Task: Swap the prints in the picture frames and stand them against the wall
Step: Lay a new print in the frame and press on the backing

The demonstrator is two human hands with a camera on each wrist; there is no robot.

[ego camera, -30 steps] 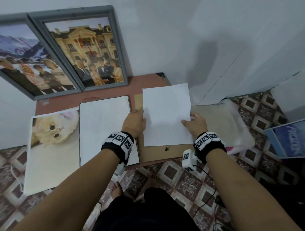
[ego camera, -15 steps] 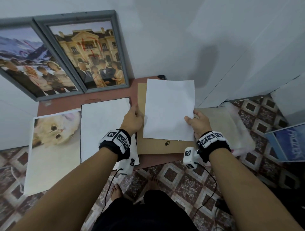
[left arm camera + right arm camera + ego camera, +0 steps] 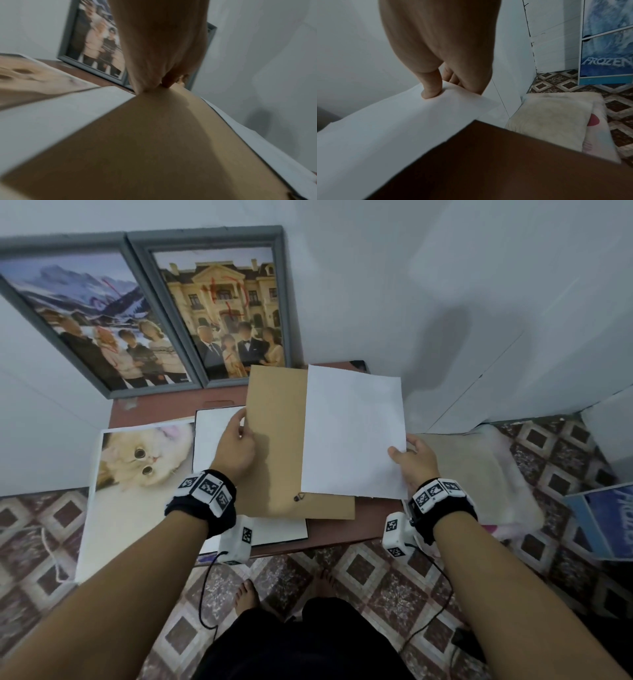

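Left hand (image 3: 236, 446) pinching the left edge of the backing board (image 3: 277, 440), thumb on top, fingers beneath; clear in the left wrist view (image 3: 159, 56). Right hand (image 3: 416, 460) gripping the right edge of the white sheet (image 3: 352, 433), thumb pressed on the paper (image 3: 431, 93), other fingers under it. Board and sheet lifted and tilted over the tabletop (image 3: 164, 409), sheet overlapping the board's right half. Below the board, another white panel (image 3: 212, 433) lying flat; left of it, the cat print (image 3: 137, 467), overhanging the tabletop's front edge.

Likely step: separating sheet from board, or carrying both toward an open frame. Best done with both grips kept level and moving together, so the sheet does not bow, crease or slide off. Light thumb pressure only; paper dents easily.

Two grey frames (image 3: 219, 302) leaning against the wall (image 3: 376, 285) at the back, close beyond the board's far edge, so little room forward. Tabletop crowded on the left. Freer space to the right, over the pillow (image 3: 479, 460), and toward the body.
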